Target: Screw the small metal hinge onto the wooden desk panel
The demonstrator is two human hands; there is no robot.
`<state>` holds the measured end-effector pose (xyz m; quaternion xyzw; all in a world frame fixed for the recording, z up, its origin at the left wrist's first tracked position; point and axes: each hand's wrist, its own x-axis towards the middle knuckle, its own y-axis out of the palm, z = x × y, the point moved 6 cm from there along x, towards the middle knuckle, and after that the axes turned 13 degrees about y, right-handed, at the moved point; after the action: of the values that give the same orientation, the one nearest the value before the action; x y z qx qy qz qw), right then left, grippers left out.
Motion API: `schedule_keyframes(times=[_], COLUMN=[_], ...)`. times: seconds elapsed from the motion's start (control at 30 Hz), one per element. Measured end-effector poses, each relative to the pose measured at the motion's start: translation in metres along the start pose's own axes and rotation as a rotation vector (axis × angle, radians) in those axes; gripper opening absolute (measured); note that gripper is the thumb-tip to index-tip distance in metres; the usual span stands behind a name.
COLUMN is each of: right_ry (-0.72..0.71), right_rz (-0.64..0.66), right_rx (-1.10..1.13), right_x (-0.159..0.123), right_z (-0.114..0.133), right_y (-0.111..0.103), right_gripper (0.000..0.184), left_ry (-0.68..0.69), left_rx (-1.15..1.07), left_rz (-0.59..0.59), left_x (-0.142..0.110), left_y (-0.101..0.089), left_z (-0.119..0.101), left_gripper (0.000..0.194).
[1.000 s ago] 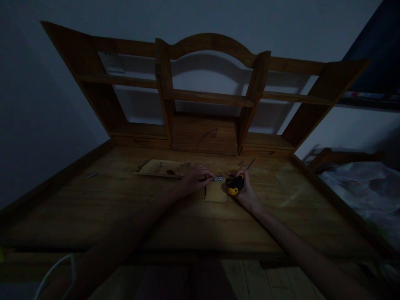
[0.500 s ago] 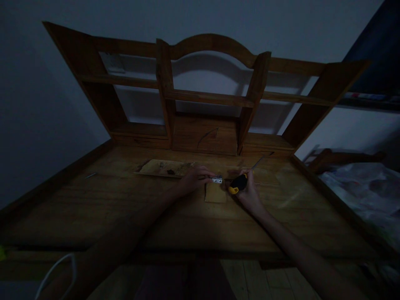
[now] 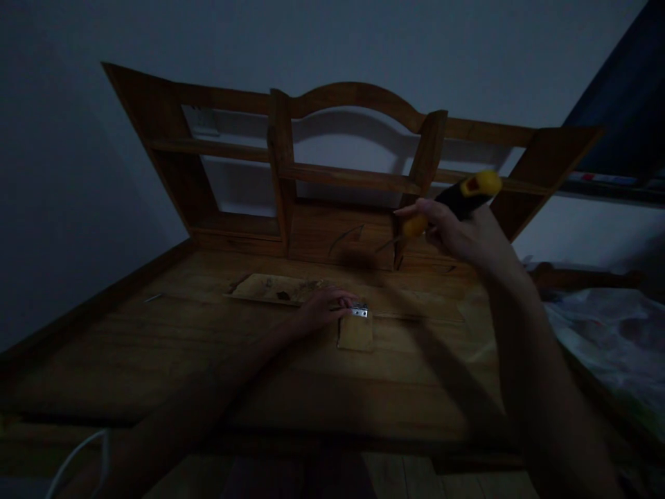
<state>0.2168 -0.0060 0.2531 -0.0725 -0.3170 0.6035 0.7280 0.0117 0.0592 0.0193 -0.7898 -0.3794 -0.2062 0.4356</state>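
1. Clock positions are read from the metal plate (image 3: 359,312) as centre, with 12 o'clock on the far side of the desk (image 3: 291,388). The plate is small, silvery and pierced with holes; it lies along the far edge of the wood block (image 3: 356,335).

2. Left hand (image 3: 321,306): positioned at 9 o'clock, its fingers closed on the near-left end of the plate. Whether they pinch or press it cannot be told in the dim light.

3. Right hand (image 3: 462,235): raised above the desk between 1 and 2 o'clock, gripping the screwdriver (image 3: 460,200) by its yellow-and-black handle. The shaft slants toward 8 o'clock, its tip apart from the plate.

4. Wood block: a pale, roughly square piece flat on the desk at 6 o'clock.

5. Broken board (image 3: 270,287): a longer piece with a ragged left end and dark patches, between 9 and 10 o'clock, near the left hand.

6. Thin rod (image 3: 154,298): a small, light-coloured item, well apart at 9 o'clock.

7. Shelf unit (image 3: 353,179): wooden, with an arched top rail, at 12 o'clock against the wall (image 3: 332,41).

8. Periphery: crumpled plastic (image 3: 607,333) at 3 o'clock; a white cable (image 3: 77,452) at 8 o'clock.
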Motion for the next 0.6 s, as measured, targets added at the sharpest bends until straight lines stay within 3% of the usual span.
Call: schedule_keyframes(times=[0.07,0.17,0.3,0.4,0.6], right_ry=[-0.092,-0.085,0.030,-0.013,-0.152], right_rz=[-0.042,-0.024,0.247,0.416,0.344], right_rx=[-0.099,-0.173,-0.196,-0.238,-0.355], right_x=[0.003,0.004,0.006,0.006,0.011], right_z=[0.017,0.019,-0.002,-0.009,-0.009], right_y=[0.005,0.017,0.037,0.047,0.047], right_gripper=[0.043,0.043,0.043,0.039,0.036], left_ry=[-0.027,-0.051,-0.068,-0.070,-0.087], left_rx=[-0.016,-0.032,-0.056,-0.094,-0.113], left_rz=[0.013,0.030,0.016,0.011,-0.023], left_x=[-0.001,-0.002,-0.001,-0.002,-0.003], left_y=[0.001,0.001,0.001,0.002,0.000], left_z=[0.002,0.003,0.003,0.003,0.002], left_gripper=[0.024,0.021,0.016,0.022,0.025])
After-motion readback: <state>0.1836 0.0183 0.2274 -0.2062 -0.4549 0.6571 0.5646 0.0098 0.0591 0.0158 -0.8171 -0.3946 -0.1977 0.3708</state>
